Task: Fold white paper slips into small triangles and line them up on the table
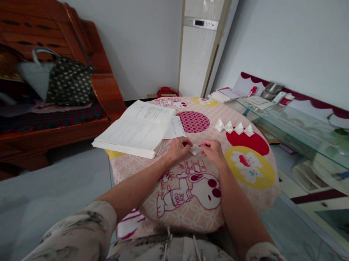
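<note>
Four folded paper shapes; one small paper piece; one left hand; one right hand.

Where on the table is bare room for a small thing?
Free: the yellow circle, between the right forearm and table edge; the dotted purple circle, between the loose sheet and four folded papers. Crowded: left, under printed pages; middle, where the left hand and right hand hold white paper.

"Stretched forward with left arm and right arm?"
"Yes, slanted inward, bare at the forearms."
"Pinching with the left hand?"
"Yes, with fingertips turned toward the right hand, just apart."
"Pinching there too?"
"Likewise, yes."
</note>
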Action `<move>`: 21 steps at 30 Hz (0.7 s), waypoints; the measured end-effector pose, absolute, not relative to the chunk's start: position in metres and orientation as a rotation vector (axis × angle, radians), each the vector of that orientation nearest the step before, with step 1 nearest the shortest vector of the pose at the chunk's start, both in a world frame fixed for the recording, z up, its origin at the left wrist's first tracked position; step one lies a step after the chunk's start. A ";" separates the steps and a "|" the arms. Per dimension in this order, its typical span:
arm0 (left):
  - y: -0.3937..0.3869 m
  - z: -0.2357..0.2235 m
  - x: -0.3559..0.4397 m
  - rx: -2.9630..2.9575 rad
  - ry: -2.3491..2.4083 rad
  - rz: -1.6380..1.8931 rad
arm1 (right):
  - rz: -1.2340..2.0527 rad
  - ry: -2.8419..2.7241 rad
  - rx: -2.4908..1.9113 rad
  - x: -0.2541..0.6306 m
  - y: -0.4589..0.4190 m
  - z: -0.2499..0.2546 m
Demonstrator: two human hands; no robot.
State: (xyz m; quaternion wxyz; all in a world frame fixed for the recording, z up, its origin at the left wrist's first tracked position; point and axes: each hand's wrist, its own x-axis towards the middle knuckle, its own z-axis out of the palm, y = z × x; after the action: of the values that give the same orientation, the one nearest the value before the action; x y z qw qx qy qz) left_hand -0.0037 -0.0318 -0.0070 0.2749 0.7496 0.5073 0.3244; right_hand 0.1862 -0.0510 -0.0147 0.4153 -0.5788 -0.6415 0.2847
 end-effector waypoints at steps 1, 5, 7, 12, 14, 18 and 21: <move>-0.033 -0.006 -0.003 2.038 1.365 0.864 | 0.710 -1.623 -1.453 0.186 -0.051 -0.014; -0.032 -0.007 -0.001 2.082 1.405 0.854 | 0.703 -1.628 -1.453 0.185 -0.052 -0.011; -0.030 -0.008 -0.003 2.057 1.435 0.863 | 0.706 -1.609 -1.470 0.187 -0.053 -0.010; -0.029 -0.009 -0.007 1.998 1.437 0.867 | 0.712 -1.567 -1.502 0.187 -0.054 -0.009; -0.030 -0.009 -0.006 2.004 1.414 0.858 | 0.709 -1.577 -1.497 0.187 -0.053 -0.009; -0.029 -0.010 -0.007 2.011 1.365 0.865 | 0.729 -1.536 -1.511 0.189 -0.053 -0.009; -0.025 -0.013 -0.011 1.961 1.299 0.872 | 0.778 -1.472 -1.527 0.194 -0.053 -0.008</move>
State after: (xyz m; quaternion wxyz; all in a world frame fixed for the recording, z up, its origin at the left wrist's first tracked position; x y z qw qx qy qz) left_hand -0.0111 -0.0249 -0.0126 0.3112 0.7429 0.4920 0.3304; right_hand 0.1940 -0.0527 -0.0083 0.4269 -0.6113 -0.5891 0.3113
